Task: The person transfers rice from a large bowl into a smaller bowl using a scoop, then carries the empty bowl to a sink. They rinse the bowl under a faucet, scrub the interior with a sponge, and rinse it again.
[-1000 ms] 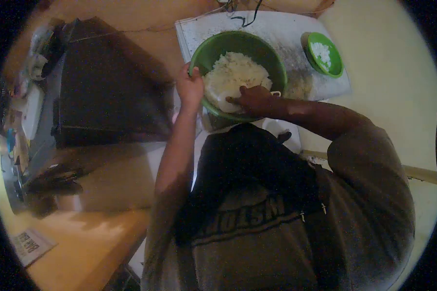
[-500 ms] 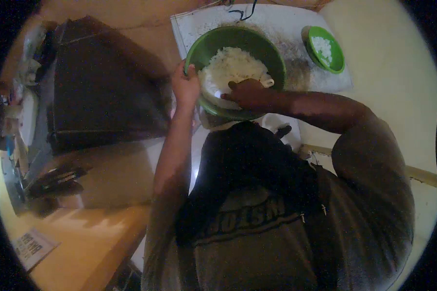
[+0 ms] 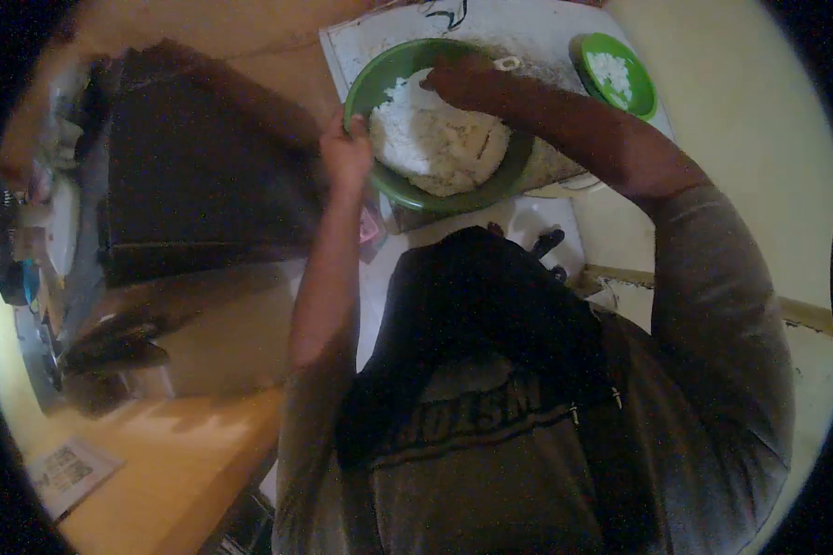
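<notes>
A large green bowl (image 3: 416, 192) holds a mound of white, crumbly food (image 3: 435, 139) that looks like rice. On the bowl's left rim, my left hand (image 3: 346, 155) is closed, its thumb over the edge. My right hand (image 3: 463, 81) is closed around a pale utensil (image 3: 507, 64) at the far side of the bowl. Only the handle end, with a hole in it, shows clearly past my fist; the working end is mostly hidden by hand and food.
Under the bowl is a stained white tabletop (image 3: 361, 46). A small green bowl (image 3: 652, 102) with white pieces stands at its right. Left of me is a large dark box-like object (image 3: 204, 166). A wooden surface (image 3: 185, 453) with a printed card (image 3: 69, 472) lies lower left.
My right hand has moved with the utensil from the near part of the mound to the far side. The mound's surface has been reshaped. My left hand still grips the rim.
</notes>
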